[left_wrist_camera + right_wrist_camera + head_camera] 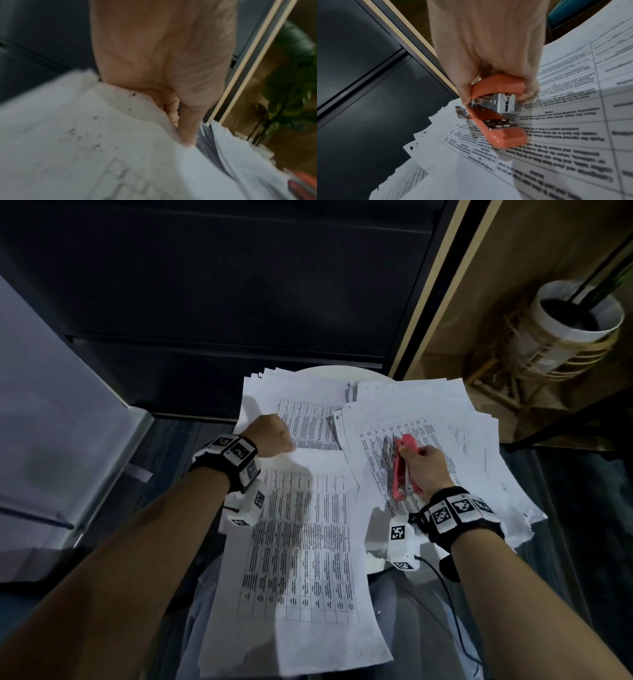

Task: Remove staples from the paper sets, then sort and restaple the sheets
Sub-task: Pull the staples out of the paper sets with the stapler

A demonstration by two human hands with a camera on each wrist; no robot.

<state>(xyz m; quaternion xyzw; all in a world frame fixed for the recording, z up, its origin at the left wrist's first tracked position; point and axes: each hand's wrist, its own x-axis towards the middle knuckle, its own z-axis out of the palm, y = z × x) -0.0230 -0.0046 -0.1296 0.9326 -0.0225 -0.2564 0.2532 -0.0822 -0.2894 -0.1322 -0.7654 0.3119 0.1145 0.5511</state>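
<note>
Right hand [426, 470] wrapped tight around the red stapler [403, 467], fingers and thumb curled over its top arm; the stapler hangs just above the right pile [455, 419], mouth gaping, metal magazine and base plate plain in the right wrist view [500, 112]; whether its base touches the paper, cannot tell. Left hand [270, 434] at the far left corner of the near set [308, 542], fingers curled, thumb and finger pinching that corner; the left wrist view, though blurred, shows the corner [137, 100] bent up against the thumb, small dark holes dotted along it. The near set lies lengthwise toward the person, printed tables face up, its near end hanging past the round white surface [329, 370]; beyond the left hand a far pile [301, 412] of fanned sheets, also printed; the right pile overlaps both, spread loosely, ragged corners [419, 142] stepping out one under another. Both wrists carry bands with black-and-white markers and a small white camera block; a thin cable trails from the right one. Dark cabinet [222, 285] behind the surface; a white pot [575, 316] in a wicker stand off to the right on a brown floor.
</note>
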